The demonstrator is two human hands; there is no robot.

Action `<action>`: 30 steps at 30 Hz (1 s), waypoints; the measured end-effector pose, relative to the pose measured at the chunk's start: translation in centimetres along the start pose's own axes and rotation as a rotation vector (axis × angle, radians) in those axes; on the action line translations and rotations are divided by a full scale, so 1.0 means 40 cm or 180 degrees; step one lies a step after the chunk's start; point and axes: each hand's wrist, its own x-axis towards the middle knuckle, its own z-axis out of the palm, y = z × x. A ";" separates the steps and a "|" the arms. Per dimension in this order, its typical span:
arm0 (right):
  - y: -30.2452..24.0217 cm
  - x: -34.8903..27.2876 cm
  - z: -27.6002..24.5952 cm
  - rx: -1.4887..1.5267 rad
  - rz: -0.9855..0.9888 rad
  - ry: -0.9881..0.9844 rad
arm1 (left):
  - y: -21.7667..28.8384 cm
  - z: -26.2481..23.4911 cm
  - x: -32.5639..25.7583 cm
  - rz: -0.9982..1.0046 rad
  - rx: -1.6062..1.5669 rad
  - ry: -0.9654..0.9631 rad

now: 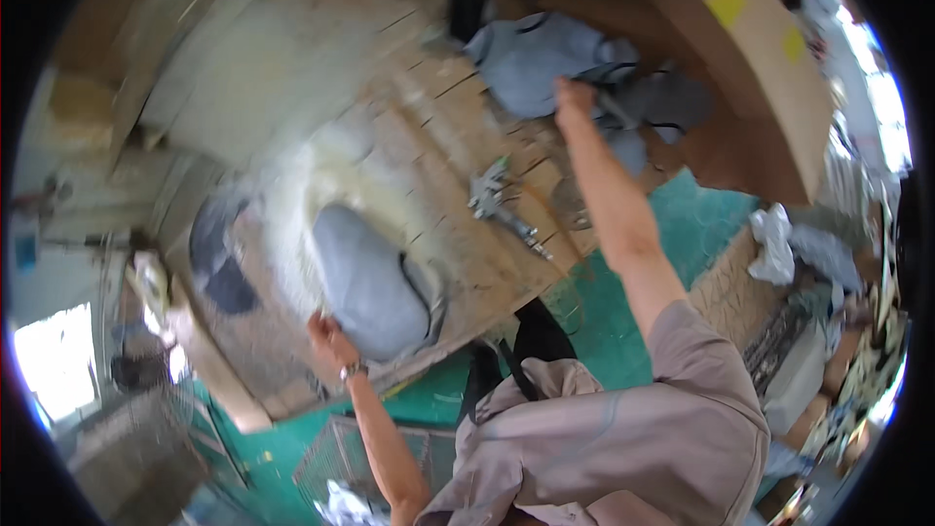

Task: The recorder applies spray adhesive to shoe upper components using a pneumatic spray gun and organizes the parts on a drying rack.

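Observation:
My right hand (pixel 575 102) reaches to the far right, its fingers closed on the edge of a grey fabric piece (pixel 531 58) with dark trim. That piece lies in a pile with other grey and dark pieces (pixel 667 97). Close to the near-left edge of the work table (pixel 467 282), a rounded grey padded piece (pixel 365 282) with a black edge strip lies on a pale, powdery patch. Beside its lower left edge is my left hand (pixel 332 339), fingers looking slightly apart; blur hides whether they touch it. A metal spray gun (pixel 502 206) rests on the table between the hands.
Tall cardboard (pixel 750 49) walls the right side behind the pile. A dark round patch (pixel 222 253) marks the table's left. Below are a green floor (pixel 696 224) and a wire cage (pixel 326 453). Plastic bags (pixel 774 244) and clutter line the right.

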 end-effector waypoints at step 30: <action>-0.561 -0.990 -0.846 0.1019 -0.3526 -0.2485 | 0.092 -0.240 -0.308 -0.0994 -0.4312 -0.2345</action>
